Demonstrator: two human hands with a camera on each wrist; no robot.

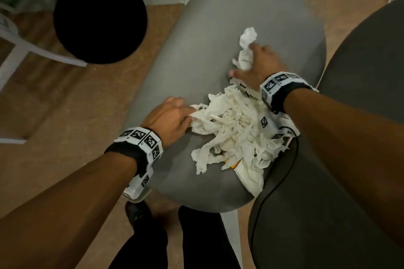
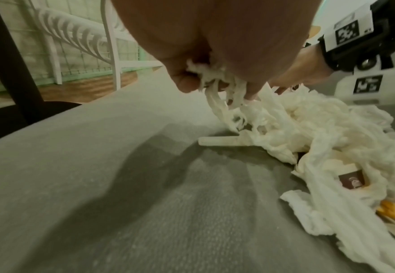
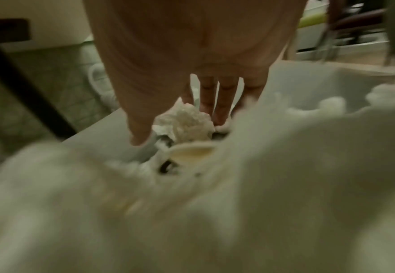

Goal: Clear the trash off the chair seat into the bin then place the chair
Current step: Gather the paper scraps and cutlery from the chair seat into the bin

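A grey chair seat (image 1: pixel 196 39) (image 2: pixel 98 184) carries a pile of shredded white tissue (image 1: pixel 236 133) (image 2: pixel 308 129), with a wrapper (image 2: pixel 351 182) and a white stick (image 2: pixel 224 143) mixed in. My left hand (image 1: pixel 172 116) (image 2: pixel 215 86) is at the pile's left edge, fingers curled round several tissue strips. My right hand (image 1: pixel 255 61) (image 3: pixel 180 129) lies farther back on the seat. Its straight fingers and spread thumb rest over a crumpled tissue wad (image 1: pixel 247 37) (image 3: pixel 191 120). A round black bin (image 1: pixel 100 17) stands on the floor, left of the chair.
A second dark grey chair (image 1: pixel 360 72) sits close on the right, with a black cable (image 1: pixel 279 181) hanging between the two. A white furniture frame (image 1: pixel 21 48) stands at the left. My legs (image 1: pixel 140 214) are at the seat's near edge. The floor is brown tile.
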